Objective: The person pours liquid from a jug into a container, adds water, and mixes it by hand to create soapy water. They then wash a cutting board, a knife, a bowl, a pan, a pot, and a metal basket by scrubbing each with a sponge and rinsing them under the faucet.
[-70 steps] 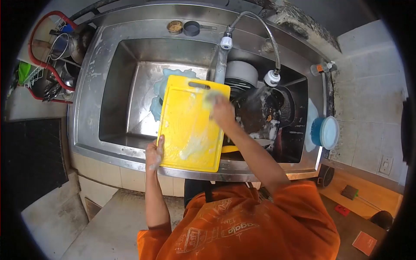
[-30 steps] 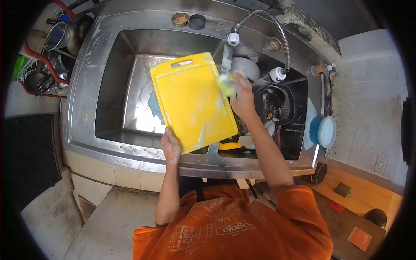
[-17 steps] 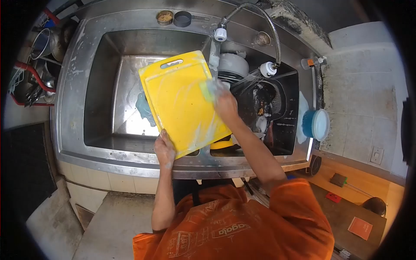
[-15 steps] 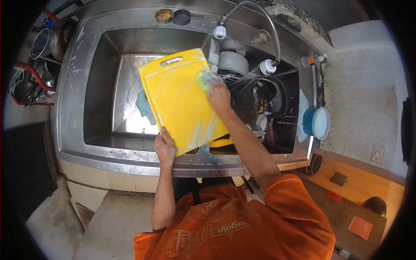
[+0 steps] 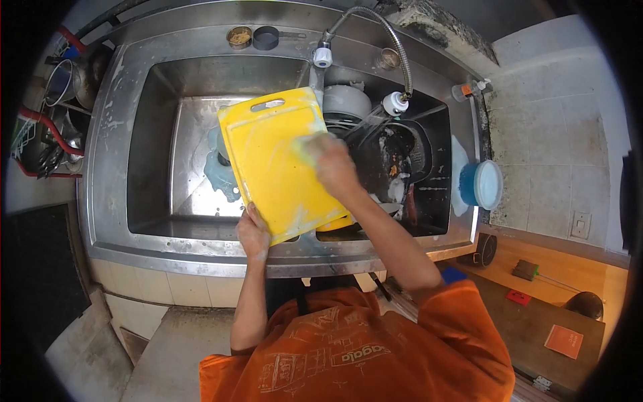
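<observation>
A yellow cutting board (image 5: 271, 164) with a slot handle at its top is tilted over the divider between the two sink basins, streaked with suds. My left hand (image 5: 254, 233) grips its lower left edge, thumb on the face and fingers underneath. Closed around a pale green sponge (image 5: 305, 151), my right hand (image 5: 333, 169) presses against the board's right half; motion blurs it. Beneath the board's lower right corner, another yellow piece (image 5: 335, 224) peeks out.
The right basin holds a grey pot (image 5: 347, 102) and a black pan (image 5: 410, 149). Over it hangs a flexible faucet (image 5: 396, 102). A blue tub (image 5: 487, 185) stands on the right rim. Two small round metal cups, one a brown-filled tin (image 5: 239, 38), sit on the back ledge.
My right hand has moved the sponge down and left, from the board's right edge toward its middle. My left hand keeps its hold on the board.
</observation>
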### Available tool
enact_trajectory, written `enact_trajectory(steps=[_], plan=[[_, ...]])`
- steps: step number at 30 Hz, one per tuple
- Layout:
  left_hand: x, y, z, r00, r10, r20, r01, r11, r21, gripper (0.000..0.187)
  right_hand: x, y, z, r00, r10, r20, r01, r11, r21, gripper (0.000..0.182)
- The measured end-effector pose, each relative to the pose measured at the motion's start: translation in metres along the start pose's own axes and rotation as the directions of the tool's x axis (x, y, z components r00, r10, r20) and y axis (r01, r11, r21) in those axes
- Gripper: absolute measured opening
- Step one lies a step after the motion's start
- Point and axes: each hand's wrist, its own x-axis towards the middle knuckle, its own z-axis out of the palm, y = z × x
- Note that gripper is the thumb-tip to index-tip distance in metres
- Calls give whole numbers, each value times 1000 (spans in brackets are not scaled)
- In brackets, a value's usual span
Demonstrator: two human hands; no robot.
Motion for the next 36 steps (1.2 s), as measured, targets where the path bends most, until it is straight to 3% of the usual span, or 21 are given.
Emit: enact_trajectory(steps=[1, 2, 4, 5, 6, 8, 9, 10, 11, 12, 13, 15, 19, 21, 23, 24, 26, 27, 29, 31, 36], plan=[[-2, -1, 1, 999, -26, 33, 26, 1000, -5, 51, -3, 4, 13, 976, -138, 168, 167, 971, -174, 41], [-3, 6, -1, 999, -26, 28, 26, 1000, -10, 51, -5, 8, 15, 975, -143, 168, 173, 969, -177, 41], [-2, 18, -7, 996, -63, 66, 67, 996, -59, 50, -1, 6, 15, 998, 22, 65, -35, 980, 195, 41], [-1, 17, -8, 997, -66, 49, 70, 995, -65, 50, -2, 6, 6, 992, 54, -115, -53, 998, 14, 40], [-3, 14, -8, 999, -42, 33, 44, 997, -60, 50, 0, 7, -2, 993, 44, -114, -43, 999, 12, 40], [-5, 11, -3, 1000, -5, 24, 7, 997, -72, 49, 3, 14, -21, 908, 396, 139, -413, 787, 457, 34], [-4, 8, -2, 998, -26, 64, 30, 998, -63, 49, 1, 37, -6, 983, 171, -62, -157, 970, 184, 28], [-5, 6, 1, 993, -54, 102, 59, 997, -49, 49, 0, 40, -8, 985, 158, -63, -145, 974, 173, 28], [-5, 8, 1, 992, -56, 115, 56, 998, 2, 49, -8, 37, -9, 958, 287, 0, -252, 842, 476, 30], [-7, 9, 3, 992, -60, 107, 60, 998, -2, 49, -15, 34, -8, 917, 386, 106, -337, 603, 723, 33], [-9, 14, 3, 989, -61, 133, 58, 998, 22, 49, -19, 25, -9, 918, 380, 111, -337, 602, 724, 33], [-11, 14, 6, 986, -65, 156, 56, 997, 58, 49, -23, 0, -16, 722, 510, 468, -595, 112, 796, 33], [-10, 23, 12, 984, -10, 178, -16, 989, 147, 37, -35, -18, -13, 750, 383, 539, -639, 210, 740, 30], [-7, 36, 3, 985, -10, 174, -24, 982, 188, 33, -40, -16, -11, 766, 340, 545, -619, 160, 769, 29], [0, 46, 0, 918, 382, -111, -318, 872, 373, 30, -43, -19, -14, 784, 307, 539, -591, 106, 799, 28], [5, 51, 3, 916, 387, -108, -323, 869, 374, 30, -42, -19, -17, 779, 286, 558, -605, 112, 788, 26], [11, 62, 8, 850, 513, -124, -490, 854, 175, 30, -43, -18, -14, 772, 267, 577, -620, 111, 777, 25], [11, 69, 10, 848, 517, -119, -495, 851, 175, 30, -45, -13, -8, 799, 270, 537, -592, 197, 782, 30], [10, 88, 10, 941, 259, 219, -235, 963, -132, 28, -48, -10, -7, 826, 274, 492, -558, 279, 781, 38], [15, 91, 12, 922, 232, 311, -212, 972, -98, 29, -51, -8, -7, 856, 211, 472, -516, 385, 765, 54], [26, 92, 11, 861, 104, 498, -60, 993, -104, 22, -57, -4, -8, 889, 165, 427, -454, 437, 776, 64]])
